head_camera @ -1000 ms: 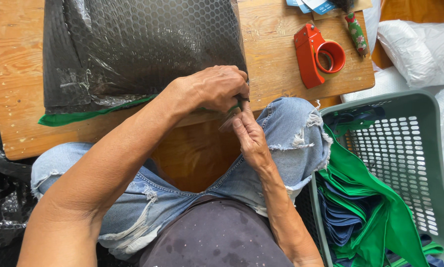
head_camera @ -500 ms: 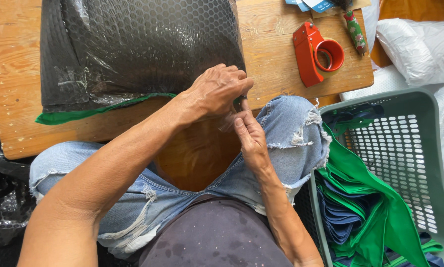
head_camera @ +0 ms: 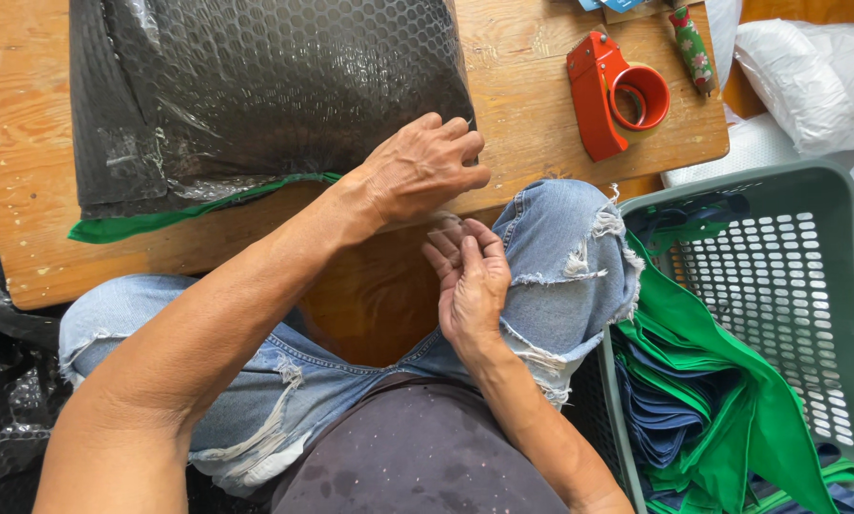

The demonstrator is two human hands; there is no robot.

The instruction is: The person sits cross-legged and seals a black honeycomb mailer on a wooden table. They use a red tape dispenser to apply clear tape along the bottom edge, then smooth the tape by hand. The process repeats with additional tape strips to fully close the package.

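Head view, left hand: the left hand [head_camera: 425, 173] lies knuckles-up at the near edge of the table, fingers curled downward; its fingertips press at the lower right corner of the black bubble-wrap package [head_camera: 265, 90]. Whether it pinches anything underneath cannot be told.

Head view, right hand: the right hand [head_camera: 472, 281] sits just below the left, above the lap, palm turned inward, fingers bent together. A small clear strip of tape [head_camera: 443, 231] appears between its fingertips and the left hand; the grip itself is too small to make out.

Head view, package: the black bubble-wrap package lies flat on the wooden table [head_camera: 532, 124], covering most of its left and middle part. A green cloth edge [head_camera: 160, 221] sticks out along its near side.

Head view, table top: a red tape dispenser [head_camera: 617, 95] stands right of the package, well apart from it. A small patterned tube-shaped object [head_camera: 691, 48] lies just beyond the dispenser, near the table's far right corner.

Head view, lap: torn light-blue jeans [head_camera: 570, 276] cover both knees below the table edge; the right hand rests against the right knee.

Head view, right side: a grey-green plastic basket [head_camera: 798, 276] stands beside the right knee, holding folded green and blue cloths [head_camera: 713, 409]. White padded bags [head_camera: 808, 76] lie beyond it.
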